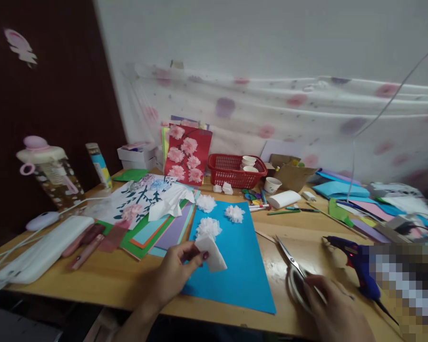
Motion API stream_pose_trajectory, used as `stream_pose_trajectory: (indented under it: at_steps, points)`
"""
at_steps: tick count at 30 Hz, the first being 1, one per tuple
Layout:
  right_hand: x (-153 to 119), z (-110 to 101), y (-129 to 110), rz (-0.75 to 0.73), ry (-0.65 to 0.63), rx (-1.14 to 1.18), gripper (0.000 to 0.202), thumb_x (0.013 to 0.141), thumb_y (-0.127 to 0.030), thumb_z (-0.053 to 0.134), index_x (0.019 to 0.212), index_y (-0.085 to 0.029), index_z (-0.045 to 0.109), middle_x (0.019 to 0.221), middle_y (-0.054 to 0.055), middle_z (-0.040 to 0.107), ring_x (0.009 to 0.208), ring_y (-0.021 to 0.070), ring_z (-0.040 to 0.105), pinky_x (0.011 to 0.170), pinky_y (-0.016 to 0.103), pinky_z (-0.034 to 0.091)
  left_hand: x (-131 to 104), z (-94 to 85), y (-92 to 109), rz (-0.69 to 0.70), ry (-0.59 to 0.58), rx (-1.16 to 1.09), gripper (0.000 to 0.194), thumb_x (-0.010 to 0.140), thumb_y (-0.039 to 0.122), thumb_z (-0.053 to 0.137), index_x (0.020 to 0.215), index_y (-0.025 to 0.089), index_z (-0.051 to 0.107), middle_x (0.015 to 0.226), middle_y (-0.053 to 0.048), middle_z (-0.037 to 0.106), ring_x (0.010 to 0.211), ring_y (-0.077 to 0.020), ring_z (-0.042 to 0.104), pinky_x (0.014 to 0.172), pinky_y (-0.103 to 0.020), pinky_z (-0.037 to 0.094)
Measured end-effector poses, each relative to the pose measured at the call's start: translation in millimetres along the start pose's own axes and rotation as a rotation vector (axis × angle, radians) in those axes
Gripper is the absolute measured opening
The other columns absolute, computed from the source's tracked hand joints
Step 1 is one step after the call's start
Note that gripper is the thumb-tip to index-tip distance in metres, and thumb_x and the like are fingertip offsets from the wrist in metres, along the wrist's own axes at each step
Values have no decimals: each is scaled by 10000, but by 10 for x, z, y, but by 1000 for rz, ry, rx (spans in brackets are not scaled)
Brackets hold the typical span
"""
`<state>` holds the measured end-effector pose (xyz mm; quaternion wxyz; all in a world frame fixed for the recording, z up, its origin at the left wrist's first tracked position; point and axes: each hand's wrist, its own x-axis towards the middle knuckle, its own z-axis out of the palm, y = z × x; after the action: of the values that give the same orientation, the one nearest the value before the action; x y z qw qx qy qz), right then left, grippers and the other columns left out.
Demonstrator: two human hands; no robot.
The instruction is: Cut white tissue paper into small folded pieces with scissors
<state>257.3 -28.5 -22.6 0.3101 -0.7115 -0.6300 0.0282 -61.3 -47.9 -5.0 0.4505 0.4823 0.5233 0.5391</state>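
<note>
My left hand point(183, 266) pinches a folded piece of white tissue paper point(214, 256) between thumb and fingers. It hovers over the lower left part of a blue sheet of paper point(240, 278). Three fluffy white paper flowers point(234, 213) rest along the upper part of that sheet. On the right, my right hand point(335, 304) has its fingers on the handles of a pair of scissors point(295, 268), whose blades point away from me. The palm side of this hand is hidden.
A blue glue gun point(360, 266) with a red light lies at the right. Behind the sheet stand a red basket point(224, 173) holding paper cups and a red card point(189, 156) with pink flowers. A white power strip point(46, 247) and a bottle point(53, 175) occupy the left.
</note>
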Motion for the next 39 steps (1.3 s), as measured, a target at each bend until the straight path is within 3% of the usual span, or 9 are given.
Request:
stream_pose_trajectory:
  at_steps: [3,7,10,14,22,27,30,34,39]
  points:
    - [-88,34,-221,89,25,180,243,786,-522,573,790,-287,635,889,118,719,824,341,672,689,449,492,-7,90,37,38,37,165,151,730,319,714,653,189,723,535,0,622,516,-166,562,533,-249,389]
    - [-333,330,-735,-107,-290,806,517,853,-462,586,1319,-271,466,1403,107,517,1286,288,480,1017,443,427,-16,276,80,159,-63,318,172,779,294,667,636,224,732,598,-19,661,545,-179,583,571,-259,397]
    - [-468,555,-968,-106,-363,998,516,930,-423,504,1406,-273,376,1527,76,366,1404,239,319,1143,444,272,-23,392,42,210,-149,370,160,822,237,613,736,232,749,743,-48,721,713,-214,639,670,-265,425]
    - [-494,600,-976,-138,-433,954,476,946,-380,498,1399,-265,405,1505,70,399,1392,235,335,1154,439,249,-25,464,-48,222,-207,418,232,875,182,518,866,217,747,861,-79,731,809,-230,650,718,-287,441]
    - [-490,559,-976,-143,-339,886,379,967,-347,453,1328,-233,459,1406,105,506,1306,230,449,1100,411,329,-2,556,-117,363,-84,486,270,873,133,503,972,241,730,1031,-93,726,1053,-272,603,945,-407,404]
    - [-478,639,-952,-162,-288,862,313,953,-347,466,1234,-215,506,1305,117,589,1189,235,555,975,367,449,-18,580,-130,255,-158,475,288,878,121,440,990,220,686,1070,-97,702,1078,-258,593,981,-427,410]
    - [-469,664,-953,-138,-281,769,331,958,-358,419,1223,-185,516,1145,129,685,1023,246,653,850,339,507,-86,640,-161,146,-144,335,338,913,166,384,1202,189,559,1250,-125,619,1189,-238,544,1028,-425,399]
    - [-477,663,-981,-170,-314,737,377,924,-306,435,1250,-145,534,1136,143,704,969,257,685,807,327,529,-178,770,-196,115,-116,124,557,883,260,519,1393,174,313,1475,-157,408,1352,-238,398,1110,-417,329]
    - [-494,686,-973,-219,-302,703,404,925,-290,428,1275,-136,556,1113,149,720,930,261,703,772,326,551,-193,859,-189,184,-42,112,589,838,250,609,1353,207,327,1351,-134,540,1269,-244,486,1080,-435,355]
